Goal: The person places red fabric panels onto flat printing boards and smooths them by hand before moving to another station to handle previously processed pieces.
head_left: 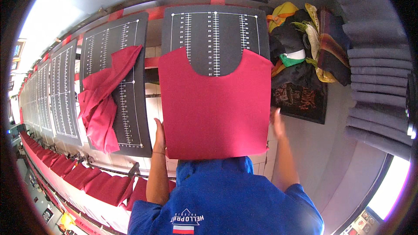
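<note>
A dark red cut fabric panel (217,113) with a rounded neck opening lies smooth over a black board (202,35) marked with white ruler lines. At the panel's left edge is my left hand (160,135), fingers stretched out along the side of the board. My right hand (278,124), slightly blurred, is beside the right edge with its fingers extended upward. Neither hand shows cloth gripped in it. The panel's lower edge lies close to my blue shirt, and the board's lower part is hidden under the fabric.
Crumpled red fabric (102,100) lies across the neighbouring black board (130,122); more boards (63,93) line up leftward. Red pieces (104,185) hang along a lower rail. A heap of mixed clothes (300,52) and stacked dark grey folded cloths (376,78) are on the right.
</note>
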